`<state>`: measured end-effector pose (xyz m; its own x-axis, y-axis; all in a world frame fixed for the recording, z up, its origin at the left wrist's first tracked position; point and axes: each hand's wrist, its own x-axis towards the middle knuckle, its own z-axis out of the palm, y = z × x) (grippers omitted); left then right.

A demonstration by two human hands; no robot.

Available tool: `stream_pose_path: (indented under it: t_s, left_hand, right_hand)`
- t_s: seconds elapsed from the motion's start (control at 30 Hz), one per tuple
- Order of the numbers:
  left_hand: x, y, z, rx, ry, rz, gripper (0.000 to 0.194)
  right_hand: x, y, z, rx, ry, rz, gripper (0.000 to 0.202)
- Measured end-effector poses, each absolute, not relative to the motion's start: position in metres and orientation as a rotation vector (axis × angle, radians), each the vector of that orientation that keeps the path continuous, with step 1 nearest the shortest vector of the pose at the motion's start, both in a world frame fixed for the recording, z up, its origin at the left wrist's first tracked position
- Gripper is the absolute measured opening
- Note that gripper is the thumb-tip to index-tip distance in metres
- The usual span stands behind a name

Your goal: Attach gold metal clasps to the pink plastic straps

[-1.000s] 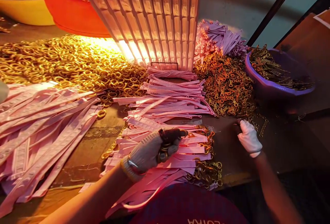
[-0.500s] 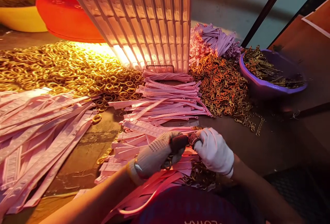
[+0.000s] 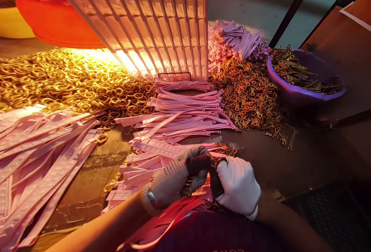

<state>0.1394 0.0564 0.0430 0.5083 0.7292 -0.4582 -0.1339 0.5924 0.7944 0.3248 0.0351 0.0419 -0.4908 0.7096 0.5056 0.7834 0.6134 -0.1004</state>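
My left hand [image 3: 176, 176], in a dotted pale glove with dark fingertips, is closed over the near pile of straps, with brass-coloured rings [image 3: 188, 186] tucked in its curled fingers. Fingertip to fingertip with it, my right hand [image 3: 239, 184] in a white glove is also closed. Whatever lies pinched between the dark fingertips is too small and shadowed to make out. Pink straps [image 3: 162, 149] are stacked crosswise under and beyond my hands. Redder straps [image 3: 165, 221] lie close to my body. A few brass clasps [image 3: 228, 149] show just beyond my right hand.
Brass rings [image 3: 72, 82] heap at the left, behind long pink straps [image 3: 58, 167]. A ribbed translucent panel [image 3: 162, 28] stands at the back beside a red lampshade-like cover [image 3: 58, 20]. Brass clasps [image 3: 249, 93], lilac straps [image 3: 243, 41] and a purple basin [image 3: 307, 94] are at the right.
My right hand has tilted and shifted slightly down and left, its dark fingertips now pointing lower. Clasps beyond it have come into view. The camera view has shifted a little.
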Motion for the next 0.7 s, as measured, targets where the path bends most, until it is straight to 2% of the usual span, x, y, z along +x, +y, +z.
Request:
stream_pose_path:
  t_s: [0.1,0.2,0.3,0.43,0.63,0.7]
  left_hand:
    - [0.141,0.081,0.049,1.025,0.930,0.494,0.038]
    - [0.152,0.126,0.045,1.654,1.052,0.407,0.036]
    - [0.175,0.176,0.032,2.305,1.243,0.199,0.017]
    - [0.211,0.215,0.010,2.386,1.344,0.074,0.039]
    - [0.217,0.214,0.012,2.353,1.384,0.092,0.044]
    - [0.202,0.203,0.023,2.346,1.356,0.147,0.035]
  right_hand:
    - [0.335,0.039,0.036,-1.231,-2.205,0.055,0.021]
    - [0.350,0.043,0.028,-1.270,-2.050,0.280,0.015]
    - [0.359,0.044,0.021,-1.277,-1.952,0.470,0.006]
    - [0.362,0.040,0.013,-1.306,-1.919,0.574,0.008]
    - [0.372,0.039,0.002,-1.420,-1.980,0.473,0.029]
    - [0.374,0.042,0.002,-1.446,-1.995,0.458,0.035]
